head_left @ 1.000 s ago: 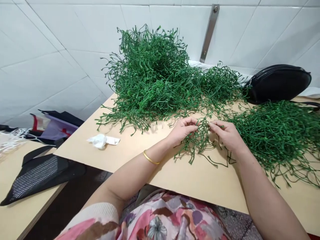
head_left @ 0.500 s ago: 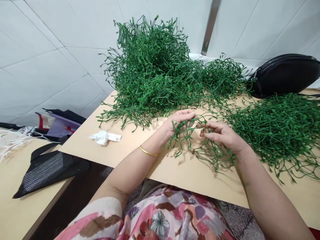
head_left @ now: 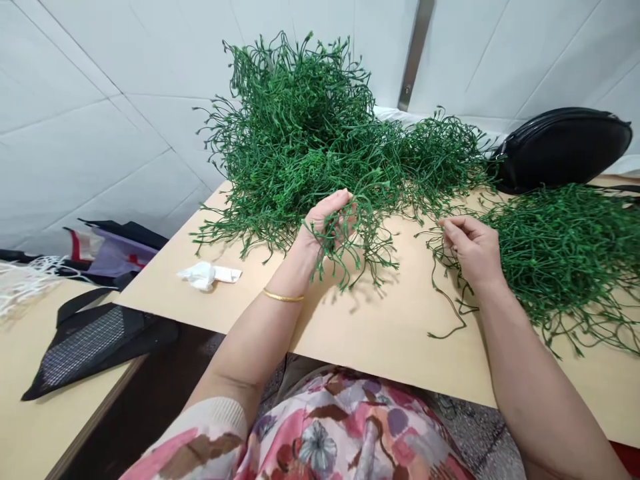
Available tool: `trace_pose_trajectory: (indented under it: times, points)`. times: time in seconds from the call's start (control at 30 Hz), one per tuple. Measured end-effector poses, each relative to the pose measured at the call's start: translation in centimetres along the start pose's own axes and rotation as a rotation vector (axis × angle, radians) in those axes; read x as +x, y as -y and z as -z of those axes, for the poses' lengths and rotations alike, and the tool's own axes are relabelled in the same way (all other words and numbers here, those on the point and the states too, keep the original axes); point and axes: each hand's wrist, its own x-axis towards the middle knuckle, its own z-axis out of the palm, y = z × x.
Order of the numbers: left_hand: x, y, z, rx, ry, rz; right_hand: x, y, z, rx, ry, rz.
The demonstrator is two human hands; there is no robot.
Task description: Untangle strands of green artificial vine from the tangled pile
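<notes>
My left hand (head_left: 327, 223) is raised over the middle of the table, its fingers closed on a loose bunch of thin green cords (head_left: 367, 233) with small knobbed ends. The cords hang down on both sides of the hand. Farther right, my right hand (head_left: 470, 247) is in a pinch by the edge of the right pile of green cords (head_left: 570, 253). A few strands (head_left: 453, 303) dangle from its fingers and trail over the tabletop. The two hands are apart. Behind them rises a tall, tangled heap of the same cords (head_left: 300, 127).
The tan table (head_left: 310, 320) stands against a white tiled wall (head_left: 165, 60). A black zipped bag (head_left: 560, 150) lies at the back right. Crumpled white paper (head_left: 207, 275) is left of my arm. A black mesh piece (head_left: 85, 343) and white strings (head_left: 30, 280) lie on another table.
My hands, close together before, have separated. The left moved up and left with the bunch of green cords; the right moved right and up, holding a few strands.
</notes>
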Motion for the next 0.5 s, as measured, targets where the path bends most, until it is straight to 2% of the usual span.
trace_pose_trajectory:
  times: [0.13,0.23,0.37,0.43,0.5]
  points:
    - [0.3,0.9,0.1,-0.003,0.121,0.063,-1.2,1.1,-1.2,0.072,0.184,0.065]
    - [0.2,1.5,-0.3,0.006,0.155,0.084,-2.7,1.6,-3.4,-0.126,0.262,0.194]
    - [-0.5,2.0,-1.1,0.104,0.206,0.068,-3.7,0.8,-5.6,-0.534,0.307,0.319]
    - [-0.9,2.1,-1.3,0.2,0.283,0.057,-3.3,0.2,-5.6,-0.621,0.307,0.353]
    - [-1.1,2.2,-1.3,0.313,0.371,0.047,-2.6,-0.3,-4.6,-0.628,0.225,0.372]
